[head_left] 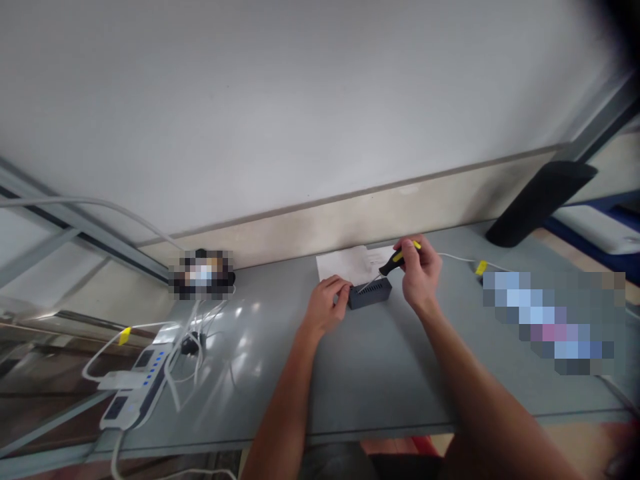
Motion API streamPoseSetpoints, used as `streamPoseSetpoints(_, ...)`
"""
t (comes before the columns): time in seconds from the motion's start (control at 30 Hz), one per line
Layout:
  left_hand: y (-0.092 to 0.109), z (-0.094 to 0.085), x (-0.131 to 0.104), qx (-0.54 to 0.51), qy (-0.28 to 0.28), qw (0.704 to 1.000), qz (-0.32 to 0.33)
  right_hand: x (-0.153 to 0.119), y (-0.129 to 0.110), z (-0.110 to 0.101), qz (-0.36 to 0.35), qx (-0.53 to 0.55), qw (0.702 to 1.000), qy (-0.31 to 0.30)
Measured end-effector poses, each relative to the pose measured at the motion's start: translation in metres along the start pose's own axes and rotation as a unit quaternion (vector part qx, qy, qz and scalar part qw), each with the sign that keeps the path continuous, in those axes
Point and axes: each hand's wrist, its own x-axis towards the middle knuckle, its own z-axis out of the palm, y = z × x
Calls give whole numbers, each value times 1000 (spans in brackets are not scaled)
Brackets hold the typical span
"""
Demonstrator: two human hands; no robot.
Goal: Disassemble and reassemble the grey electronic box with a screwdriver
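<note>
A small dark grey box (370,298) with a row of slots along its upper face rests on the grey table. My left hand (327,305) is closed at the box's left end, its fingers gripping that edge. In my right hand (421,272) is a screwdriver (391,263) with a black and yellow handle. Its thin shaft slants down to the left, and the tip meets the box's top near the left end. White paper sheets (345,264) lie just behind the box.
A white power strip (135,387) with plugs and tangled white cables sits on the left. Pixelated items lie at the back left and on the right. A black cylinder (540,203) stands tilted at the back right. The wall (320,220) borders the table (370,373) behind.
</note>
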Motion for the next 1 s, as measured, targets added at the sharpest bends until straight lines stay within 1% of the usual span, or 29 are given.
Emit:
streamPoseSetpoints(0.23,0,-2,0,0,1,1000,5,-4,-5,3,-29,-32,999,6)
streamPoseSetpoints(0.47,1,-2,0,-9,11,1000,14,-4,3,5,-54,-57,997,7)
streamPoseSetpoints(0.57,2,-2,0,-5,12,1000,16,-6,2,5,-60,-56,997,-3)
streamPoseSetpoints(0.63,4,-2,0,-3,14,1000,18,-8,-3,5,-73,-58,995,-19)
streamPoseSetpoints(0.77,5,-2,0,-13,9,1000,18,-13,-18,5,-107,-88,987,-79)
streamPoseSetpoints(0.9,4,-2,-1,-19,10,1000,18,-18,-27,9,-149,-102,975,-126)
streamPoseSetpoints(1.0,4,-2,-1,-16,10,1000,15,-21,-32,13,-153,-94,968,-173)
